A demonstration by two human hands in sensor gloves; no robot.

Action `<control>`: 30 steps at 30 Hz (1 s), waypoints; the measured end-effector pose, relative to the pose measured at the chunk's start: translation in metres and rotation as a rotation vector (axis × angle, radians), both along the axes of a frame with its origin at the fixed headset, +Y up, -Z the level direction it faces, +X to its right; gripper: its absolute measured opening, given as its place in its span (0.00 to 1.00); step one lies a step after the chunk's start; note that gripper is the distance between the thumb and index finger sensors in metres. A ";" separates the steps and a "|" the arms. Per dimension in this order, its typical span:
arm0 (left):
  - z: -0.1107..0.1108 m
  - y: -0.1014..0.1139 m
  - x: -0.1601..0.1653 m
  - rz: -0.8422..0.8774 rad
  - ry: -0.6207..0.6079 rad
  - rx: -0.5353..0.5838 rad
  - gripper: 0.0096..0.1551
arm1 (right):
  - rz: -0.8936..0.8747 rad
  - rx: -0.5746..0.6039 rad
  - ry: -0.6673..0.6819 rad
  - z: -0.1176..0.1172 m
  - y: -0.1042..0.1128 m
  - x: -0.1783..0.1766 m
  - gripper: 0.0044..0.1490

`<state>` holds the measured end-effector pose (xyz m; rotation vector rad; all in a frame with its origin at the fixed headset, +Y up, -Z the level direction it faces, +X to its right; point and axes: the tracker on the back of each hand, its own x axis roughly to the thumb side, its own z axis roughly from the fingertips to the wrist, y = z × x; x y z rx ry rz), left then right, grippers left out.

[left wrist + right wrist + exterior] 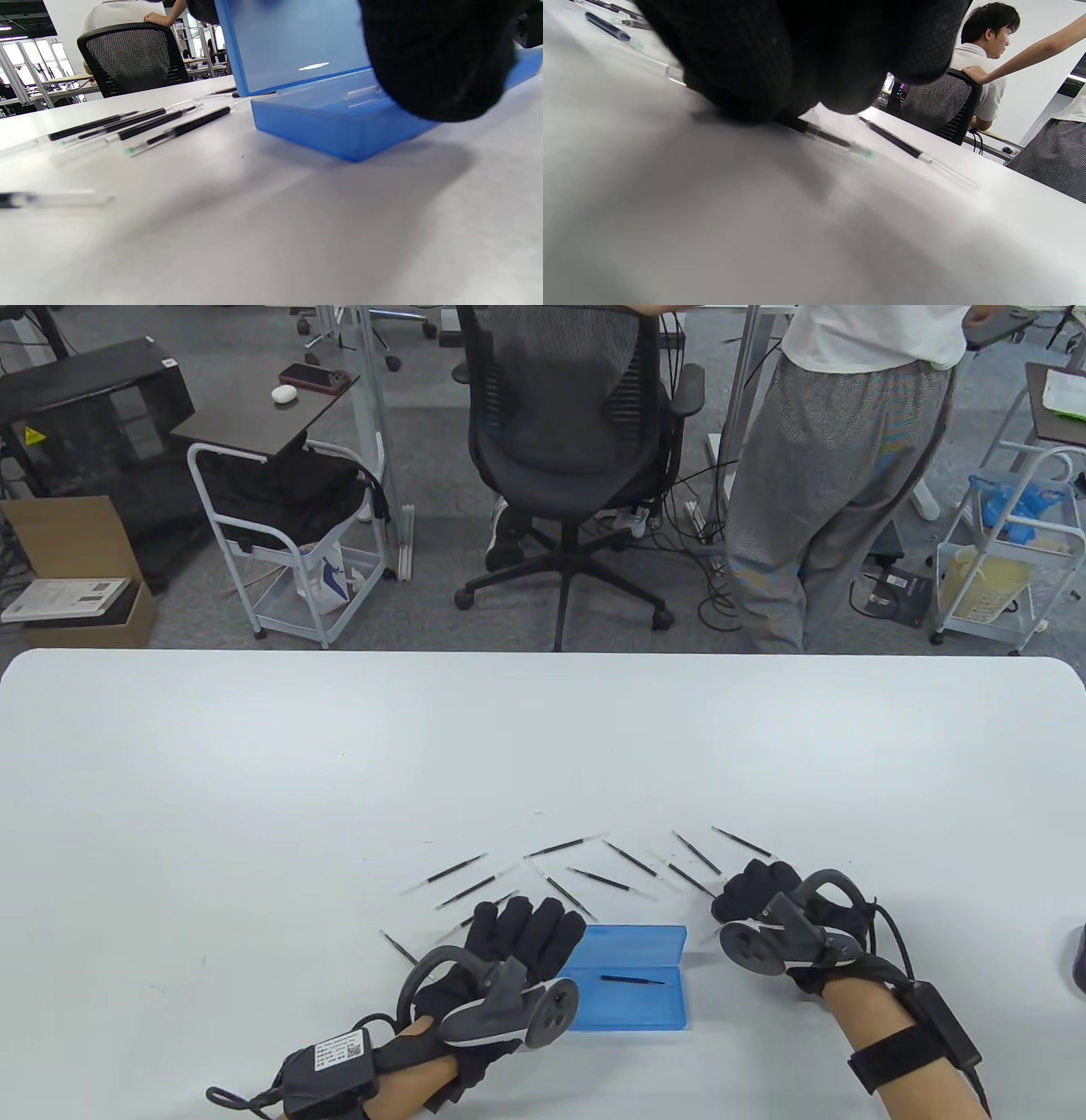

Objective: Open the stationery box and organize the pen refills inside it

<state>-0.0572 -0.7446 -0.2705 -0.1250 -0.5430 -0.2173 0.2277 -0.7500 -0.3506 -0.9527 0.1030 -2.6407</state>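
The blue stationery box (628,1010) lies open near the front edge, its lid (297,42) raised upright. One pen refill (632,981) lies inside it. My left hand (551,929) is at the lid's left end; in the left wrist view the thumb (437,55) sits in front of the lid and a fingertip shows behind its top edge. Several black refills (551,846) lie scattered beyond the box. My right hand (731,899) is curled down onto the table right of the box, fingers (797,55) pinching a refill (827,136) that sticks out from under them.
A single refill (399,948) lies left of my left hand. Behind the white table (254,780) are an office chair (577,432), a standing person (831,475) and two wire carts (280,543).
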 end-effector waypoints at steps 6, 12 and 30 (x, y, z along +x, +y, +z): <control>-0.001 0.000 0.000 0.001 0.001 -0.001 0.75 | 0.002 -0.006 0.024 0.000 0.000 0.001 0.24; -0.001 0.000 0.000 0.000 0.001 0.001 0.74 | 0.012 -0.026 0.053 0.000 -0.001 0.002 0.26; -0.001 0.000 0.000 0.001 0.001 -0.002 0.74 | -0.059 -0.102 -0.054 0.002 0.001 0.006 0.33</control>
